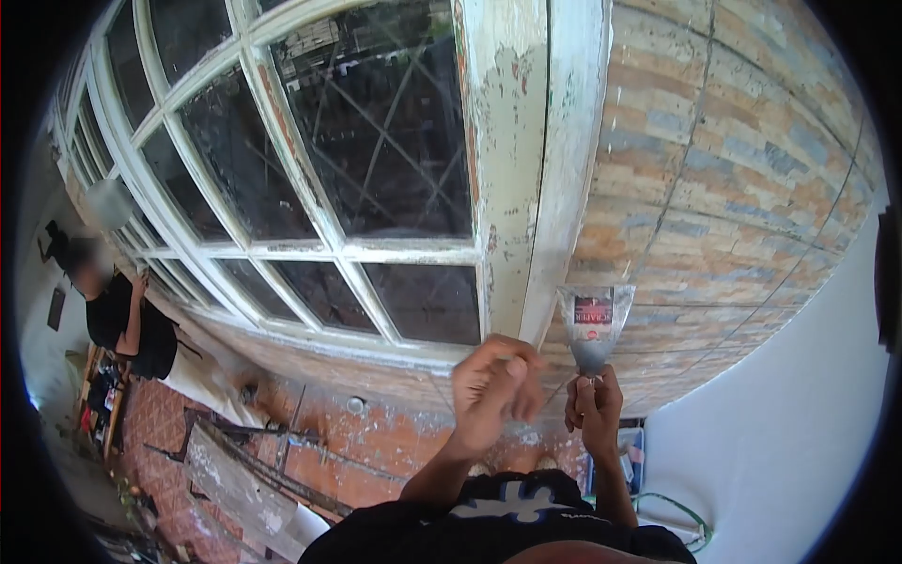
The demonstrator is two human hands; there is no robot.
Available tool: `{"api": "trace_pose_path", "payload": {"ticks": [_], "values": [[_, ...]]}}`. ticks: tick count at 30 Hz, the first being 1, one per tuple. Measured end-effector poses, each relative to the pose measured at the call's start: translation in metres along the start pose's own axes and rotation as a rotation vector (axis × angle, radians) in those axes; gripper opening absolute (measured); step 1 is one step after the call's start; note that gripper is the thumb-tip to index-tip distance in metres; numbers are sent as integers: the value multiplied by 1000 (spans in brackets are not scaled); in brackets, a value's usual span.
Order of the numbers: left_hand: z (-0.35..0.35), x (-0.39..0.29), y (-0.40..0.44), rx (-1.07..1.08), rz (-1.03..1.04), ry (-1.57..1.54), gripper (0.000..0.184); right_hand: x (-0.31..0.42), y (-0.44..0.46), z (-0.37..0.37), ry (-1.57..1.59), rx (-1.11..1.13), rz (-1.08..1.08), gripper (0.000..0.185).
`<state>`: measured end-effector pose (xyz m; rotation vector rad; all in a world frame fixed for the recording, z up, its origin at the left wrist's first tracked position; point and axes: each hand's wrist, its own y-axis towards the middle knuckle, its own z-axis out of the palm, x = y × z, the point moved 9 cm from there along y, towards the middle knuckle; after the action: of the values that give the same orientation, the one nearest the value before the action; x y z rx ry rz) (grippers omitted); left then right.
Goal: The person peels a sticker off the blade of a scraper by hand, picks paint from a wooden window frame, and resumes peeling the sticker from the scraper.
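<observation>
My right hand (596, 406) is closed round the handle of a scraper (594, 324), whose wide blade points up in front of the stone-clad wall. The blade carries a red and black label and pale smears. Left of it, my left hand (495, 383) is raised near the lower corner of the window frame (512, 188), its fingers curled; what they hold, if anything, is hidden. White paint on the frame is chipped and patchy, with bare spots showing. Dark glass panes (376, 141) sit between the white bars.
A co-worker (132, 324) in a black top stands at the far left by the window. A paint-marked plank (235, 479) and metal bars lie low at the left. Paint flakes dot the tiled floor (376, 442). A green hose (691, 512) curves at the lower right.
</observation>
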<state>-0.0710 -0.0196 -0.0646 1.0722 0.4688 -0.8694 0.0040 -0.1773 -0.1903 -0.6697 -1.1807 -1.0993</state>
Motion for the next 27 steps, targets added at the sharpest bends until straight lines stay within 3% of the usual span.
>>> {"api": "trace_pose_path", "payload": {"ticks": [3, 8, 10, 15, 27], "values": [[-35, -7, 13, -236, 146, 335, 22, 41, 32, 33, -23, 71, -102, 21], [-30, -8, 78, -192, 203, 467, 35, 125, 71, 91, -95, 28, -292, 23], [-19, -1, 107, -123, 43, 178, 40, 145, 83, 105, -131, 4, -389, 22], [3, 6, 169, 71, -126, -3, 41, 165, 109, 123, -103, 37, -527, 21], [17, -15, 192, -54, 61, 203, 23, 185, 122, 122, -69, 63, -663, 22]]}}
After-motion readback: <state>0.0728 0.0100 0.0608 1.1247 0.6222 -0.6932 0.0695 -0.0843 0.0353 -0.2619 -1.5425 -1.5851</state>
